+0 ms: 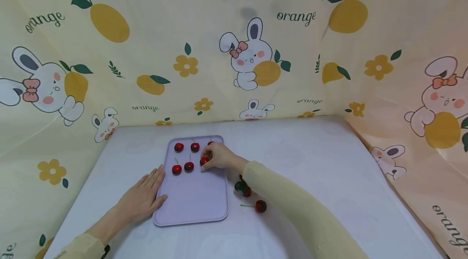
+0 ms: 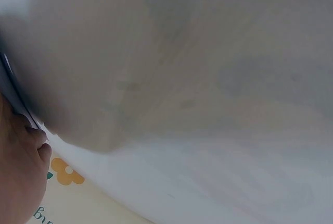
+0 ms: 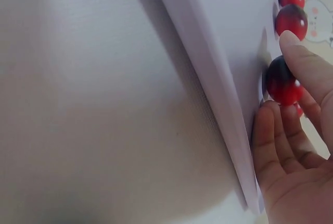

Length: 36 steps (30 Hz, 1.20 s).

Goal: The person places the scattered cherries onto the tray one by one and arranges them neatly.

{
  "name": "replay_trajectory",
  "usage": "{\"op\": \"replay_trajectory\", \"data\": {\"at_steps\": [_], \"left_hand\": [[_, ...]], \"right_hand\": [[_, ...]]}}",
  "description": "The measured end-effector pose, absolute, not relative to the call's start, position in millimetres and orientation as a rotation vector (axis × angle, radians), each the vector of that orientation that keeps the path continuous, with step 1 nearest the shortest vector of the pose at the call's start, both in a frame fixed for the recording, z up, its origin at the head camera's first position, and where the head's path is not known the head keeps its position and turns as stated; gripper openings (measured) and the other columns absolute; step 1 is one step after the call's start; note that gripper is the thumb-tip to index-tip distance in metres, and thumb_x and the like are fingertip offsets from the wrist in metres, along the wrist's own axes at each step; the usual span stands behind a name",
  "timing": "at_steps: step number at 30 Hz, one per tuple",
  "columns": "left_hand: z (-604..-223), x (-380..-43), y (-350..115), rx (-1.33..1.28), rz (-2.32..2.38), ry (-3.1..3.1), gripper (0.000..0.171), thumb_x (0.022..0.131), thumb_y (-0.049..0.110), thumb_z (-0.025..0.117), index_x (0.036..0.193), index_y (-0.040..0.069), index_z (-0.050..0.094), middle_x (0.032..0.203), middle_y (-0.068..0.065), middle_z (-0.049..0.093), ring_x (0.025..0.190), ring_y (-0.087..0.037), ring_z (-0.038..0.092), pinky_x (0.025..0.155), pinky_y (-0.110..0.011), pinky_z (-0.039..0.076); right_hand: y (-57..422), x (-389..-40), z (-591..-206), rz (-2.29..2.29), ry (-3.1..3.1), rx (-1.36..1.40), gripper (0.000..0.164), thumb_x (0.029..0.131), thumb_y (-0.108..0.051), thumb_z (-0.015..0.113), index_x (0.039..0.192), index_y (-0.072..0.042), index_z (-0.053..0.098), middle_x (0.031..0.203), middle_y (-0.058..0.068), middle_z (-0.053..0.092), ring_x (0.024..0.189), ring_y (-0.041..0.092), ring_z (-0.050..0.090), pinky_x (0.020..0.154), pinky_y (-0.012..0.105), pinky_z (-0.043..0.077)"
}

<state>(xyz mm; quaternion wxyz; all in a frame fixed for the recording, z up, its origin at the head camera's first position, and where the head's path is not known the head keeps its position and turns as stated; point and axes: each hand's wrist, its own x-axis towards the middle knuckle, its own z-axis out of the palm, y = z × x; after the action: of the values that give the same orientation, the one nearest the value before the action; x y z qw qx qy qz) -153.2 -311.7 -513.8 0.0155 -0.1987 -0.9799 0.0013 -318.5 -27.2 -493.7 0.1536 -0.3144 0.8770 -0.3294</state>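
A lilac tray (image 1: 191, 198) lies on the table with cherries in rows on its far half. In the far row are a cherry at left (image 1: 178, 147), a middle cherry (image 1: 195, 146) and one partly hidden by my right hand (image 1: 219, 156). That hand pinches a dark red cherry (image 1: 204, 161) between thumb and fingers, low over the tray at the right of the nearer row; the right wrist view shows the same cherry (image 3: 283, 83) close up. Two more cherries with stems, left (image 1: 176, 169) and middle (image 1: 189, 166), share that row. My left hand (image 1: 140, 196), fingers extended, rests against the tray's left edge.
Right of the tray, a small group of dark cherries (image 1: 243, 189) lies partly behind my right sleeve (image 1: 292, 198). A single cherry (image 1: 261, 206) with a green stem sits nearer to me. A printed cloth (image 1: 204, 19) with rabbits and oranges hangs around the white table (image 1: 310, 145).
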Motion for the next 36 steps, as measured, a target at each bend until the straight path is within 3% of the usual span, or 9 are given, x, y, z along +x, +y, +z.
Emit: {"op": "replay_trajectory", "data": {"at_steps": [9, 16, 19, 24, 27, 36], "left_hand": [[-511.7, -152.3, -310.0, -0.618, 0.01, -3.048, 0.08, 0.103, 0.047, 0.056, 0.157, -0.008, 0.035, 0.166, -0.024, 0.032, 0.151, -0.043, 0.035, 0.12, -0.057, 0.035], [-510.6, -152.8, -309.6, -0.631, 0.012, -3.042, 0.08, 0.103, 0.047, 0.056, 0.156, -0.009, 0.036, 0.165, -0.024, 0.034, 0.15, -0.043, 0.036, 0.12, -0.057, 0.035], [-511.1, -152.1, -309.5, -0.634, 0.009, -3.042, 0.08, 0.103, 0.046, 0.056, 0.156, -0.009, 0.036, 0.165, -0.024, 0.034, 0.15, -0.043, 0.037, 0.12, -0.057, 0.036], [-512.1, -150.4, -309.5, -0.635, 0.009, -3.05, 0.08, 0.103, 0.047, 0.056, 0.156, -0.009, 0.035, 0.165, -0.024, 0.033, 0.15, -0.043, 0.036, 0.12, -0.056, 0.036], [-511.5, -150.3, -308.9, -0.63, 0.009, -3.057, 0.081, 0.103, 0.048, 0.055, 0.157, -0.009, 0.035, 0.166, -0.024, 0.033, 0.15, -0.043, 0.036, 0.12, -0.056, 0.035], [-512.8, -151.1, -309.5, -0.636, 0.003, -3.052, 0.08, 0.103, 0.047, 0.056, 0.156, -0.009, 0.036, 0.166, -0.023, 0.033, 0.151, -0.043, 0.035, 0.121, -0.056, 0.034]], "right_hand": [[-20.8, -316.2, -481.0, -0.992, 2.523, -0.894, 0.033, 0.079, -0.025, 0.094, 0.105, -0.013, 0.077, 0.099, -0.001, 0.068, 0.091, 0.013, 0.058, 0.079, 0.025, 0.052], [-2.6, -315.3, -455.3, -1.056, 2.518, -0.977, 0.032, 0.087, -0.02, 0.087, 0.113, -0.004, 0.076, 0.11, 0.012, 0.071, 0.099, 0.024, 0.065, 0.084, 0.027, 0.054], [14.8, -312.6, -443.0, -1.077, 2.521, -1.023, 0.028, 0.092, -0.019, 0.082, 0.114, -0.004, 0.076, 0.113, 0.014, 0.068, 0.1, 0.026, 0.066, 0.086, 0.028, 0.055], [55.0, -307.2, -432.1, -1.072, 2.544, -1.078, 0.023, 0.096, -0.017, 0.076, 0.115, -0.005, 0.075, 0.111, 0.008, 0.069, 0.097, 0.017, 0.066, 0.086, 0.025, 0.057], [80.8, -305.0, -431.4, -1.072, 2.563, -1.084, 0.02, 0.096, -0.014, 0.075, 0.114, -0.006, 0.075, 0.108, 0.003, 0.069, 0.096, 0.017, 0.068, 0.085, 0.025, 0.058], [144.3, -288.2, -449.6, -1.017, 2.594, -0.982, 0.019, 0.096, -0.009, 0.074, 0.114, -0.004, 0.074, 0.108, 0.005, 0.071, 0.094, 0.017, 0.067, 0.083, 0.03, 0.059]]}}
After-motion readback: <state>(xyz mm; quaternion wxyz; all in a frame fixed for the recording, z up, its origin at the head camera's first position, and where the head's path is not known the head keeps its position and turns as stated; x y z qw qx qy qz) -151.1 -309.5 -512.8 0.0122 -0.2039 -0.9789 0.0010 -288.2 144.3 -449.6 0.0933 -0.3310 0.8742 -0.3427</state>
